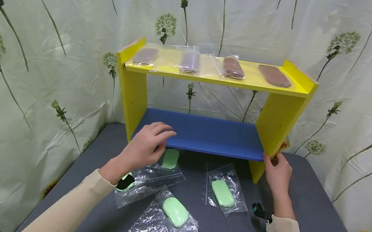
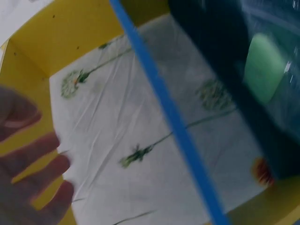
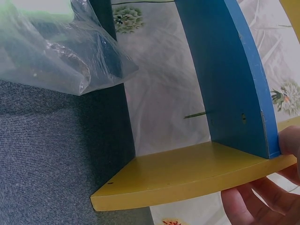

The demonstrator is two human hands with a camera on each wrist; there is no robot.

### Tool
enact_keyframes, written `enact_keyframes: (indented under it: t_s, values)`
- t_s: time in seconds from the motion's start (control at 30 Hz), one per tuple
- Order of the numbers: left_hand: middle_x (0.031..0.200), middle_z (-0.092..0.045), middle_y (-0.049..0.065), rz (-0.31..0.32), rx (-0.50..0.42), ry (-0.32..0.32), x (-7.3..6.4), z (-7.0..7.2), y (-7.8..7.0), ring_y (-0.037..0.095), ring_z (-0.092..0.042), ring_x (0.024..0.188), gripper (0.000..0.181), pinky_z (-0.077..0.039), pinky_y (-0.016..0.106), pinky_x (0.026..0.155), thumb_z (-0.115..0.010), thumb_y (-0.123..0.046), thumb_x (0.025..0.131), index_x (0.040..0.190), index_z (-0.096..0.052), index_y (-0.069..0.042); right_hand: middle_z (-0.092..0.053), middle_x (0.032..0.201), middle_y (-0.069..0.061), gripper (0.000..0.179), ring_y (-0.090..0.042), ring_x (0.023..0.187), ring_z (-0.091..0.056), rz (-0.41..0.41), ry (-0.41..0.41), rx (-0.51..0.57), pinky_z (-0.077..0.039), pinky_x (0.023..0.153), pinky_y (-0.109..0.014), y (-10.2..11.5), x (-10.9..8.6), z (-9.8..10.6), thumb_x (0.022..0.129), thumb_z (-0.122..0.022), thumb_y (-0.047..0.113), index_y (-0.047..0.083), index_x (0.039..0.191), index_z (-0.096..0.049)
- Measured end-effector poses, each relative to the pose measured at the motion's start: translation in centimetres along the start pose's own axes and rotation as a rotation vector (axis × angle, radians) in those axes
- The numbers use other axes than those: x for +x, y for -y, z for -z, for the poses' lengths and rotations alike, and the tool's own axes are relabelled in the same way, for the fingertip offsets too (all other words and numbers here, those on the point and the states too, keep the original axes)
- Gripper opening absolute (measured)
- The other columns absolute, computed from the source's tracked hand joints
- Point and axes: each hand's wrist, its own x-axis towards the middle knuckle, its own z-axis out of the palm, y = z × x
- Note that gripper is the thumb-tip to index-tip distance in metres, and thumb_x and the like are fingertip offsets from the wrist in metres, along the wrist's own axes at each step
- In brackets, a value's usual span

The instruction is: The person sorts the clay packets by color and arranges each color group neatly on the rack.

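A small shelf unit with yellow side panels and a blue shelf board stands on the dark table. My right hand grips the front edge of its right panel, thumb by the end of the blue board and fingers round the outer side. My left hand hovers before the left end of the blue board, fingers loosely bent and holding nothing; in the left wrist view its fingers are spread apart. Pale green rounded bars in clear zip bags lie nearby, one under the board, another left of my right wrist.
On the yellow top shelf lie several brown and purplish flat slabs, including a bagged brown one and a brown one at the right. Another green bar sits near the table's front. A flowered curtain hangs behind.
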Motion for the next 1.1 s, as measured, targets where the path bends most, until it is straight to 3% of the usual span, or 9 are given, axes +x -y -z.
enact_keyframes:
  t_s: [0.1,0.23,0.43,0.6,0.87,1.1]
  values:
    - [0.127,-0.063,0.009,0.012,-0.127,0.13,-1.0,-1.1,-0.4,0.027,-0.058,0.118,0.037,-0.05,0.046,0.095,-0.063,-0.003,0.092,0.129,-0.066,-0.01,-0.07,0.108,-0.017,0.039,-0.031,0.094,-0.065,0.005,0.002,0.004,-0.044,0.065,-0.021,0.1,0.0,0.0,0.101,-0.06,0.037,0.004,0.123,-0.065]
    - [0.132,-0.06,0.0,0.11,-0.246,0.279,-2.5,-2.1,-0.9,0.019,-0.056,0.121,0.041,-0.051,0.039,0.095,-0.066,-0.01,0.095,0.136,-0.062,-0.017,-0.069,0.108,-0.017,0.039,-0.031,0.093,-0.065,0.008,0.002,0.005,-0.044,0.063,-0.02,0.2,0.0,-0.1,0.101,-0.06,0.037,0.004,0.122,-0.065]
    - [0.137,-0.057,-0.006,0.248,-0.377,0.407,-4.3,-3.4,-1.5,0.015,-0.053,0.126,0.047,-0.049,0.041,0.099,-0.07,-0.025,0.097,0.142,-0.056,-0.027,-0.069,0.107,-0.017,0.041,-0.028,0.093,-0.064,-0.001,0.003,-0.002,-0.046,0.064,-0.021,0.3,0.1,-0.1,0.101,-0.059,0.039,0.005,0.123,-0.064]
    - [0.141,-0.056,-0.006,0.312,-0.482,0.507,-5.8,-4.4,-2.4,0.017,-0.051,0.131,0.05,-0.046,0.045,0.103,-0.068,-0.033,0.097,0.145,-0.055,-0.025,-0.069,0.107,-0.017,0.041,-0.03,0.093,-0.064,0.002,-0.002,0.0,-0.045,0.063,-0.019,0.3,0.1,-0.1,0.101,-0.059,0.039,0.004,0.123,-0.064]
    - [0.143,-0.053,-0.007,0.265,-0.47,0.697,-7.7,-6.6,-3.7,0.017,-0.051,0.131,0.056,-0.046,0.04,0.103,-0.072,-0.032,0.094,0.147,-0.053,-0.024,-0.068,0.11,-0.016,0.042,-0.03,0.095,-0.064,-0.021,0.002,-0.009,-0.045,0.064,-0.021,0.1,0.0,-0.1,0.101,-0.059,0.04,0.007,0.126,-0.063]
    - [0.133,-0.059,-0.012,0.161,-0.507,0.74,-8.6,-8.0,-4.3,0.011,-0.054,0.125,0.058,-0.046,0.032,0.102,-0.082,-0.029,0.085,0.139,-0.061,-0.024,-0.068,0.109,-0.018,0.042,-0.031,0.095,-0.064,-0.014,0.008,-0.011,-0.045,0.063,-0.021,-0.1,-0.2,-0.1,0.102,-0.058,0.039,0.005,0.125,-0.063]
